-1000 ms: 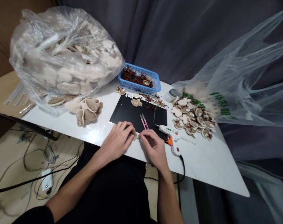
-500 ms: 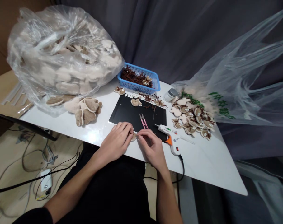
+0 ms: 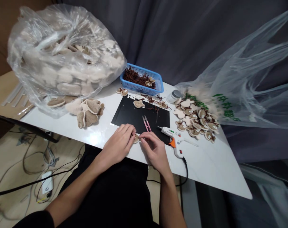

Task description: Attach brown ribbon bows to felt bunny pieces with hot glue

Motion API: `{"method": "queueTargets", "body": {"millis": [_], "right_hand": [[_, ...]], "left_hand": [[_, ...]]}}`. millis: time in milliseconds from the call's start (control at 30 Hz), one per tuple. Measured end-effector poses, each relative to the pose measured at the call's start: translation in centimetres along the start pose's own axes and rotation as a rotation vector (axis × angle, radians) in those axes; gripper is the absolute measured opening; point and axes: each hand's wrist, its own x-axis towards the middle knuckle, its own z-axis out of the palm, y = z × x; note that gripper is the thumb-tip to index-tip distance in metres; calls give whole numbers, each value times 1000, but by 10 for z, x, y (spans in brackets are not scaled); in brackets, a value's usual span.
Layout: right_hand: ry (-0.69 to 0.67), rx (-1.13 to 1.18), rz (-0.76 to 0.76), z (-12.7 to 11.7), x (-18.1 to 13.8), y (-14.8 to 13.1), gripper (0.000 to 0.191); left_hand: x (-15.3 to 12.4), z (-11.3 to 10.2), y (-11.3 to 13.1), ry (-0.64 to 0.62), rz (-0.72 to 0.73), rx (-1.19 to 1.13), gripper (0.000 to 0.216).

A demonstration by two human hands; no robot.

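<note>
My left hand (image 3: 120, 142) rests at the table's front edge, its fingers closed over the left side of a small beige-brown plush piece (image 3: 136, 139). From the right, my right hand (image 3: 155, 149) has its bent fingertips at the edge of the same piece. The hands cover most of it, and its exact shape is hidden. Just beyond lies a pair of pink-handled thread snips (image 3: 146, 123) on a black mat (image 3: 124, 115). A white glue gun (image 3: 174, 140) with an orange trigger lies to the right of my right hand.
A big clear bag (image 3: 67, 60) of plush pieces stands at the left, with loose pieces (image 3: 88, 112) before it. Behind the mat is a blue basket (image 3: 141, 90) holding brown bows. Bow-trimmed plush pieces (image 3: 197, 122) lie heaped at right, near a jar (image 3: 174, 96).
</note>
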Motion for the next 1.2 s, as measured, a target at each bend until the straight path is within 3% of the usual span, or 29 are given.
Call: {"method": "queueTargets", "body": {"millis": [533, 1200], "right_hand": [[-5, -85, -25, 2, -3, 3, 17], [-7, -113, -28, 2, -3, 6, 18]], "left_hand": [[-1, 2, -1, 66, 12, -69, 15], [-1, -3, -1, 30, -9, -124, 16]]}}
